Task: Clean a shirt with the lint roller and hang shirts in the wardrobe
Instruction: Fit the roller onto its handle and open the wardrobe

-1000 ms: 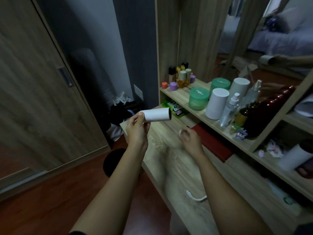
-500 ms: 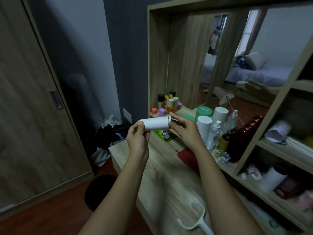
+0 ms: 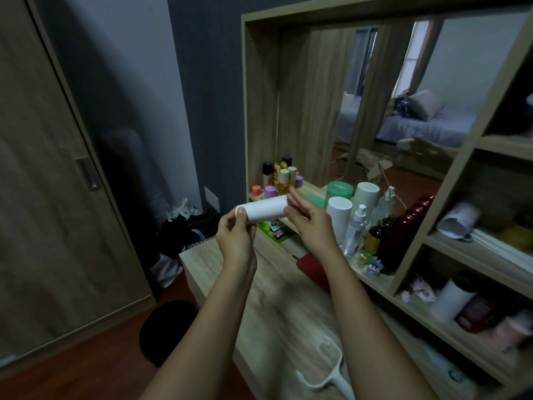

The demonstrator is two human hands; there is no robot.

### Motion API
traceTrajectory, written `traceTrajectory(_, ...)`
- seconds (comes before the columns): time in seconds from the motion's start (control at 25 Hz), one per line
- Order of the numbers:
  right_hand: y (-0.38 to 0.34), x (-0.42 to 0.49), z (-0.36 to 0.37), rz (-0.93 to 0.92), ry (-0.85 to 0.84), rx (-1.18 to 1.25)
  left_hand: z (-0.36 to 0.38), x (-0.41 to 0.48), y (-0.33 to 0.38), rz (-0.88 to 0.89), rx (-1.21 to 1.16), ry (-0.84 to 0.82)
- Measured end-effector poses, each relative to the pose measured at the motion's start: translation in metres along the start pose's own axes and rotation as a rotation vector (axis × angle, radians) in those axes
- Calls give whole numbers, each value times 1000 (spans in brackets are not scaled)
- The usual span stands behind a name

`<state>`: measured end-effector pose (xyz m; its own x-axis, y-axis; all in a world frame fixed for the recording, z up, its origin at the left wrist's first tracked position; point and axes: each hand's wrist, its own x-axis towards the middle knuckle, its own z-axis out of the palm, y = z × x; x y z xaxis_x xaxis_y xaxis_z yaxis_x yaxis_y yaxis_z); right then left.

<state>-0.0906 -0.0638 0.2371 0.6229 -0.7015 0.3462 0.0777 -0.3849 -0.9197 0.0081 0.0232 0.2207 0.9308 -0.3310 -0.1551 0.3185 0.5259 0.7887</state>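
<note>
- You hold the white lint roll [image 3: 264, 209] level in the middle of the frame, lifted above the desk [image 3: 277, 298] — one hand at each end.
- Your left hand [image 3: 235, 241] grasps the roll's left end, thumb tip pressed on the rim and the fingers curled beneath it.
- Your right hand [image 3: 310, 223] grasps the right end, with the fingers bent around the edge and one fingertip raised above it.
- The white roller handle [image 3: 326, 373] lies flat on the desk at the lower centre of the frame, well apart from the roll and touched by neither hand.
- The wardrobe door [image 3: 43, 197] fills the left side of the frame, closed.
- Bottles and jars [image 3: 340, 209] stand on the shelf just right of your hands, below the mirror [image 3: 375, 111] in the upper right.
- A dark round bin [image 3: 164, 327] sits on the floor at the lower left, beside the desk's end.
</note>
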Motion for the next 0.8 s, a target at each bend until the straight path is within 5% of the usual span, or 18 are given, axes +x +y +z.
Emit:
traceTrajectory(0.32,10,-11,-7,-37,90,-70,6,-3,-7,-79,116,-25)
traceTrajectory(0.8,130,-87,-24,285,123,-84,-18,-15,-107,-388,400,-68)
